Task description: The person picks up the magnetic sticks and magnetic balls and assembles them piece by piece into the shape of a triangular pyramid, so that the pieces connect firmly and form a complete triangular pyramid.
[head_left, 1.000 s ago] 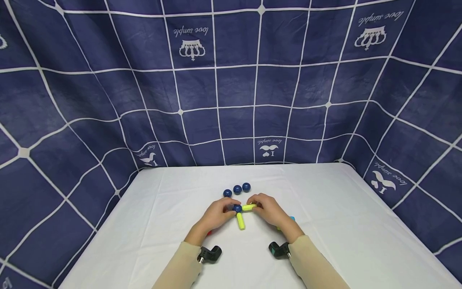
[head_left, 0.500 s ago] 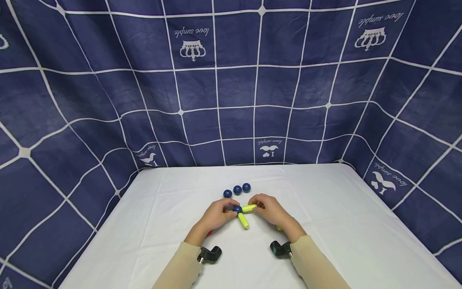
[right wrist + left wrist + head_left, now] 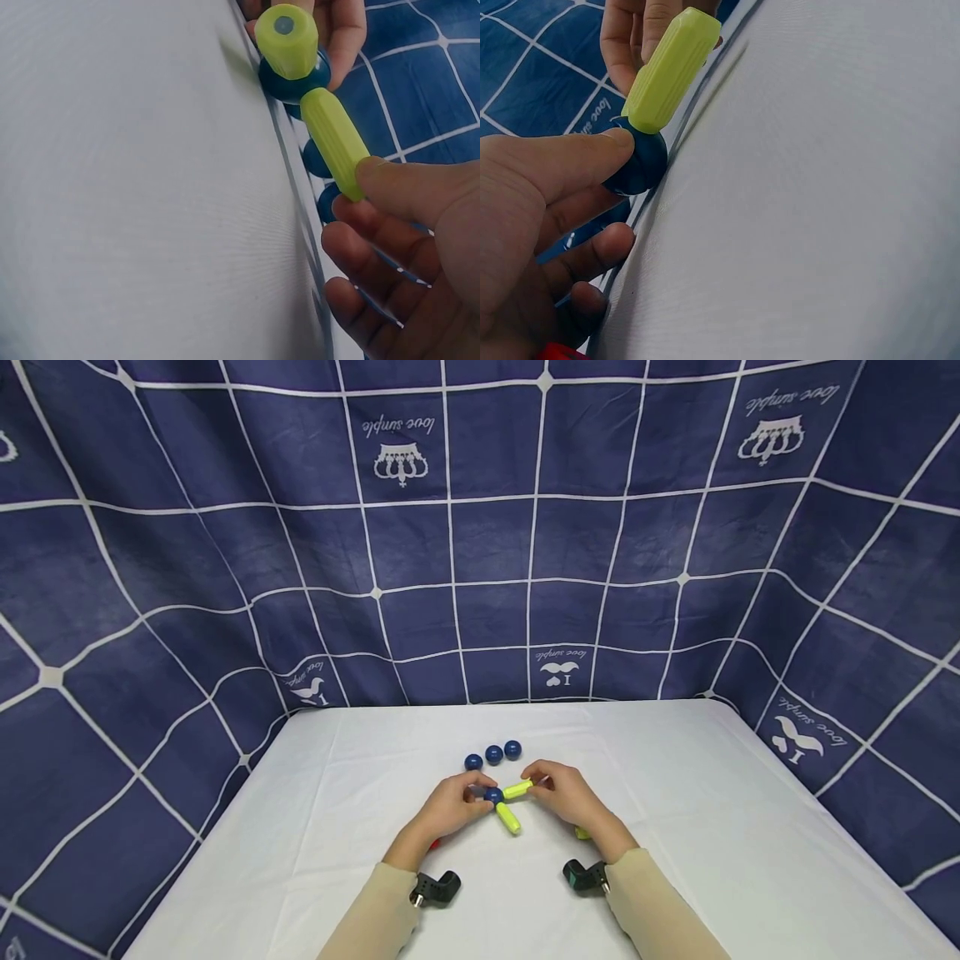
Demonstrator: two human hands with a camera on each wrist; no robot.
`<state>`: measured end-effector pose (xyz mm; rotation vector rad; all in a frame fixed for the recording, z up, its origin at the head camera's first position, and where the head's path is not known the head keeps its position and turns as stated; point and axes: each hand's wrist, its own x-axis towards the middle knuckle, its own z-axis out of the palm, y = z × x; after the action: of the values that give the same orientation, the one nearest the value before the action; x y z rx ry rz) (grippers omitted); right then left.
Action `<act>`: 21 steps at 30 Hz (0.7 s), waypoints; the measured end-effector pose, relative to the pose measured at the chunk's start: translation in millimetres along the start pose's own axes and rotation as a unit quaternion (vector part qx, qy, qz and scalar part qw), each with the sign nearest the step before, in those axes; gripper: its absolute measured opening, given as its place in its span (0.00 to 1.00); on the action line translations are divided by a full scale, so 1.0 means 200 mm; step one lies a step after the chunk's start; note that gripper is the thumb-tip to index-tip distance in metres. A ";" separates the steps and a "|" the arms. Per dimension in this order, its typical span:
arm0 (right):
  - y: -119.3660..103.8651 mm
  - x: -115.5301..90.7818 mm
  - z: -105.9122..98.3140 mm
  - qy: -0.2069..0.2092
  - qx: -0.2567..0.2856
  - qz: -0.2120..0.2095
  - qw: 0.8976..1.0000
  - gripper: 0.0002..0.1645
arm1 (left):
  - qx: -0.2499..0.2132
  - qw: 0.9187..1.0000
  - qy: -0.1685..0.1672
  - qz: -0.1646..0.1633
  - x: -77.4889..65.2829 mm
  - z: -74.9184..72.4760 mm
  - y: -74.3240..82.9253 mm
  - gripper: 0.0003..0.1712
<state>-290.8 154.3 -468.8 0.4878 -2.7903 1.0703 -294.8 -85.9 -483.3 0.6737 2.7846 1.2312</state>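
My left hand (image 3: 450, 806) pinches a dark blue ball (image 3: 493, 795) between thumb and fingers, over the white table. Two ridged yellow-green rods meet this ball. One rod (image 3: 517, 789) runs right from it, and my right hand (image 3: 567, 795) pinches its outer end with thumb and forefinger, as the right wrist view shows. The other rod (image 3: 508, 818) points from the ball back toward me, its free end untouched. That end bears a round grey disc (image 3: 283, 25). In the left wrist view the thumb covers part of the ball (image 3: 641, 165).
Three loose blue balls (image 3: 493, 754) lie in a row beyond the hands. A red piece (image 3: 435, 843) shows partly beside the left wrist, a yellow-green piece (image 3: 582, 832) beside the right one. A blue checked curtain (image 3: 487, 543) surrounds the table.
The near rod has swung to the right about the ball. My right hand has shifted slightly right, and its rod now slants more away from me. The left hand stays in place.
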 end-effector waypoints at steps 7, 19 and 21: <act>0.00 0.00 0.00 0.003 0.014 0.005 1.000 0.11 | -0.001 1.000 -0.001 -0.003 0.00 0.00 0.00 0.17; 0.00 0.00 -0.02 -0.003 0.045 0.012 0.999 0.09 | -0.011 1.000 0.001 0.001 0.00 0.00 -0.01 0.17; 0.00 0.01 -0.03 -0.002 0.053 0.018 0.998 0.09 | -0.009 1.000 0.001 0.002 0.00 0.00 -0.01 0.17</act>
<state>-293.2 158.1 -464.3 0.4524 -2.7660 1.2303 -295.0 -87.1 -484.1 0.6761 2.7727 1.2557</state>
